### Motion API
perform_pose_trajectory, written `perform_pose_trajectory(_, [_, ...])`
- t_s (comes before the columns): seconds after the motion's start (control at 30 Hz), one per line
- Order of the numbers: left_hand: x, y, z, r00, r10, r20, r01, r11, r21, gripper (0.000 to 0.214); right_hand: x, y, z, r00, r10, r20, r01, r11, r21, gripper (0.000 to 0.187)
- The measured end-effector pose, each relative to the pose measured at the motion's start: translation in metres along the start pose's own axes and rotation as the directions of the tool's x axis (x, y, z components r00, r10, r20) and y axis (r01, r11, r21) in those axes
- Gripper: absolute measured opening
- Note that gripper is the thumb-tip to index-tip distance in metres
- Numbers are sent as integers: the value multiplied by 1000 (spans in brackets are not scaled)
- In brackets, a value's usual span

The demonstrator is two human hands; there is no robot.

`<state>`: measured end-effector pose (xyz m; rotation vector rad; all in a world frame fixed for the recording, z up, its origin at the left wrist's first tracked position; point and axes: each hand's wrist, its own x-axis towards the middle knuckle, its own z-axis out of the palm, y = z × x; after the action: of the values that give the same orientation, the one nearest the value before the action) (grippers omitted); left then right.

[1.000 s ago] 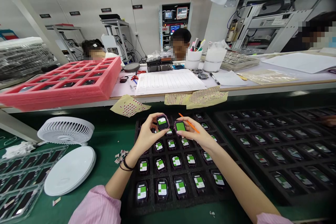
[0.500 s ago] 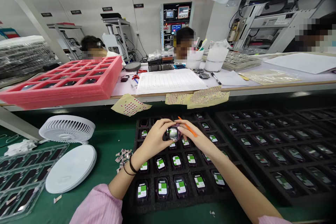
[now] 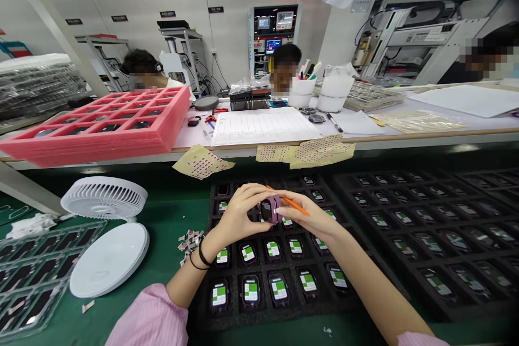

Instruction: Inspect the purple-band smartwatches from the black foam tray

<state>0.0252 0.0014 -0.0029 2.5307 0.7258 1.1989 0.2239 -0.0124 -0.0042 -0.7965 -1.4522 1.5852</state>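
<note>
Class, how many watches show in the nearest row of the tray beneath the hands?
5 visible, left to right along the tray: first watch, second watch, third watch, fourth watch and fifth watch beside the right forearm, which may hide more.

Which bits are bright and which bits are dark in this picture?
In the head view, lit screens in the middle tray glow green and white; in that view, the watch in the left hand shows little light, the right tray looks dim, and the upper right corner fades to black; the head view also catches pale glints on the stacked clear trays.
</note>
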Motion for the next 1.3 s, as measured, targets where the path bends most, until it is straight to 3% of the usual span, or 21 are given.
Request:
perform_pose_trajectory(0.4, [-1,4,1,999,44,-9,-44,999,-19,51,-5,-3,6,1000,14,14,-15,995,96,42])
perform_pose_trajectory(0.53, [-2,4,3,997,68,-23,-68,998,-2,52,-8,-2,15,999,24,-39,-19,991,129,41])
perform_pose_trajectory(0.8, [-2,4,1,999,51,-19,-51,999,-17,53,-6,-5,15,992,-70,-109,64,996,-55,47])
perform_pose_trajectory(0.9, [-2,4,-3,1000,-12,-16,11,999,-51,53,-11,-12,7,931,-261,-254,224,960,-167,39])
perform_pose_trajectory(1.03, [-3,7,-5,988,-152,19,153,979,-138,54,-27,-18,-2,754,-547,-362,481,837,-262,53])
perform_pose_trajectory(1.13, [-3,9,-4,980,-199,20,200,971,-133,53,-37,-20,0,632,-671,-388,564,741,-364,52])
perform_pose_trajectory(1.2, [-3,9,-3,980,-198,11,198,973,-119,53,-39,-21,4,601,-702,-382,565,712,-417,48])
perform_pose_trajectory(1.3, [-3,10,-3,982,-190,10,190,975,-115,53,-39,-23,9,608,-712,-351,565,699,-438,46])
